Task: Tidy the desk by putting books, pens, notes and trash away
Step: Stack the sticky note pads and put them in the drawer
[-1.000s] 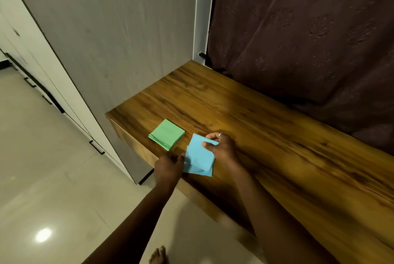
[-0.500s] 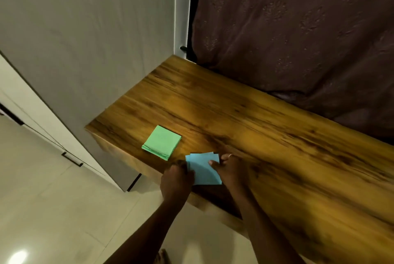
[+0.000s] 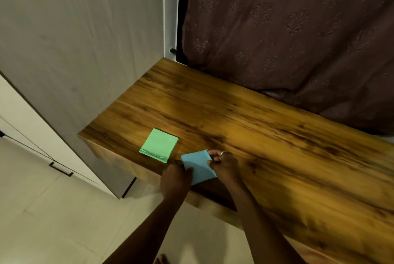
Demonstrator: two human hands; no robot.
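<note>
Both hands hold a stack of blue notes (image 3: 198,166) near the front edge of the wooden worktop (image 3: 266,136). The left hand (image 3: 175,178) grips its lower left corner; the right hand (image 3: 223,164) pinches its right edge. The stack sits turned like a diamond, one corner pointing away. A green note stack (image 3: 159,144) lies flat just beside it, to the left.

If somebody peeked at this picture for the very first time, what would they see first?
Probably the blue notes, bright against the wooden desk near its front edge, gripped by the left hand and pinched by the right hand. Next come the green notes, lying just to their left, apart from them, near the desk's left end. Behind the desk hangs a dark patterned curtain.
</note>
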